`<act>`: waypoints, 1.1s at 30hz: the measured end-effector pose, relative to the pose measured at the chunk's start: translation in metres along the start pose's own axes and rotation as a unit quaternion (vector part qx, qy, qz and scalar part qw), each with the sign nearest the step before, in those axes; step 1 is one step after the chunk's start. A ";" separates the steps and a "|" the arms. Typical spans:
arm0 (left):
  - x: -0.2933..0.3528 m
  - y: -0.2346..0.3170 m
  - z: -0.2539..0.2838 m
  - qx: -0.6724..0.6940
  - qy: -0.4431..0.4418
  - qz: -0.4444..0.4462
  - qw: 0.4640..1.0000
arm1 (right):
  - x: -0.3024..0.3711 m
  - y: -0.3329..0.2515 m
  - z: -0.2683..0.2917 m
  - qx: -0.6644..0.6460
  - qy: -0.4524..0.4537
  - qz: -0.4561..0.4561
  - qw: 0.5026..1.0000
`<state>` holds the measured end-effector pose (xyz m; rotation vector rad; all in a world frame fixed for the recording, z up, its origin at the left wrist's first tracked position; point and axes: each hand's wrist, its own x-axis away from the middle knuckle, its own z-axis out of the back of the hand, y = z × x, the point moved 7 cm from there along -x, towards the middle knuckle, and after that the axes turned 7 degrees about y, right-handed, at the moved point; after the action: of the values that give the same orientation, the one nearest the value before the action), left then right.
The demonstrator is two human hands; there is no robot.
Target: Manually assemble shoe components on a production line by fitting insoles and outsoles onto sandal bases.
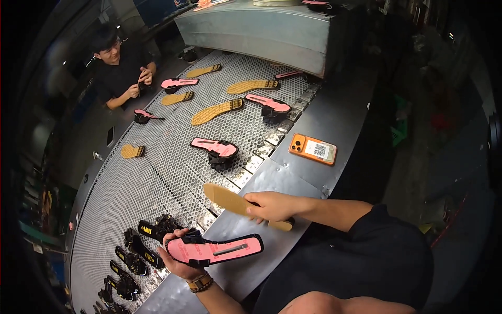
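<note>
My left hand (180,261), with a bracelet at the wrist, is closed around the strap end of a sandal upper (230,249). Its pink underside faces up, edged in black, with a grey metal strip down the middle. Just above it my right hand (274,205) grips a tan shoe sole (226,199) by its middle. The smooth side of that sole shows, and the fingers hide part of it. Sole and upper are apart. Beyond my hands, another pink-bottomed sandal upper (215,149) lies on the mesh conveyor (157,172).
Tan soles (217,111) and pink-bottomed uppers (269,103) lie farther along the conveyor, before a metal housing (256,34). Several black sandals (138,251) stand at the near left. An orange phone (312,149) rests on the metal ledge (285,180). A co-worker (120,73) handles a piece across the belt.
</note>
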<state>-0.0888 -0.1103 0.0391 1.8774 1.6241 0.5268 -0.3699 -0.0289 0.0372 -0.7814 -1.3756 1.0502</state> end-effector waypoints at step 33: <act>0.011 -0.036 -0.030 -0.050 0.128 -0.017 0.990 | 0.021 -0.029 -0.021 0.074 -0.098 0.013 0.992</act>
<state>-0.1331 -0.0914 0.0368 1.7633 1.7523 0.8477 -0.3480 -0.0179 0.0706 -0.6006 -1.4359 1.2623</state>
